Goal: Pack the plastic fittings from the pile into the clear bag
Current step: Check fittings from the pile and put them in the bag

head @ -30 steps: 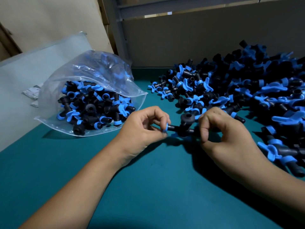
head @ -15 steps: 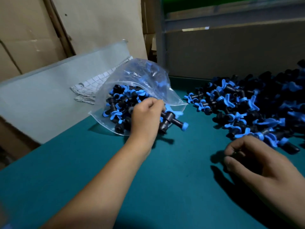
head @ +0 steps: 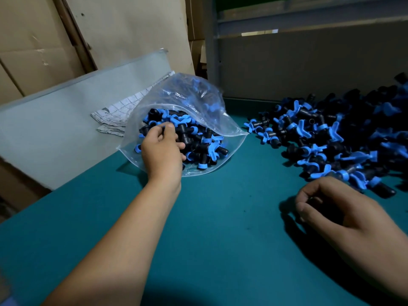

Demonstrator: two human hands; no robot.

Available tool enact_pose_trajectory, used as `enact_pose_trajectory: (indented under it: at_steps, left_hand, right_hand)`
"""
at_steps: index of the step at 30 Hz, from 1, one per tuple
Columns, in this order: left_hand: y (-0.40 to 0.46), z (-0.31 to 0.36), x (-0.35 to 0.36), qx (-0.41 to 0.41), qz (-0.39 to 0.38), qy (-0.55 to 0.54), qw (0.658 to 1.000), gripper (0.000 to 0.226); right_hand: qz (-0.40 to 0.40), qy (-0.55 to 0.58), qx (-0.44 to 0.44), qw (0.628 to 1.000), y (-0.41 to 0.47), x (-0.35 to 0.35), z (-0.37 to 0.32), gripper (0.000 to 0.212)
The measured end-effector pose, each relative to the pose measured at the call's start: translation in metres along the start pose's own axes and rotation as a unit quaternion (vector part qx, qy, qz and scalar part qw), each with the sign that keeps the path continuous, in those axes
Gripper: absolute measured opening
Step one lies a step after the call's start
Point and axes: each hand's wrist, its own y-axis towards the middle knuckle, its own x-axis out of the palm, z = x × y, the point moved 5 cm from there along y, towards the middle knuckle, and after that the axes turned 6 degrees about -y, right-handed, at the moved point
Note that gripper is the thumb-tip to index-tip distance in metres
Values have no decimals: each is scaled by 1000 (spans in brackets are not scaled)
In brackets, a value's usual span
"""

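Note:
The clear bag point(head: 212, 102) lies on the green table at the back left, its mouth open toward me and part filled with black and blue fittings. My left hand point(head: 162, 149) reaches into the bag's mouth, with fingers and thumb curled round a black fitting point(head: 183, 134) above the ones inside. The pile of fittings point(head: 335, 138) spreads over the right side of the table. My right hand point(head: 331, 206) rests on the table just in front of the pile's near edge, its fingers loosely curled, and I see nothing in it.
A grey panel point(head: 66, 120) leans along the table's left edge with a folded checked cloth point(head: 119, 115) on it, right behind the bag. Cardboard sheets point(head: 123, 34) and a metal frame post point(head: 210, 40) stand behind. A grey wall point(head: 309, 67) closes the back.
My left hand has carried the fitting from the middle of the table to the left and into the bag's mouth. My right hand let go of it and stayed by the pile.

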Motion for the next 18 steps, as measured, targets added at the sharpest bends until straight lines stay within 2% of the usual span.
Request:
enact_pose_trajectory:
  at_steps: [6,10,14,18]
  left_hand:
    - [3,5,4,64,-62,133,987,33]
    - [3,11,6,87,-95,135,982,32]
    - [0,12,10,72,-114,96,986,29]
    - [-2,10,12,63,-135,133,980,29]
  right_hand:
    - [-3,10,-4,1000,0,2,1,15]
    - [-1,3,-4,1000,0,2,0,13]
    - [0,3,-2,1000,0,2,-1,11]
    - [-2,5,-2,1000,0,2,-2,10]
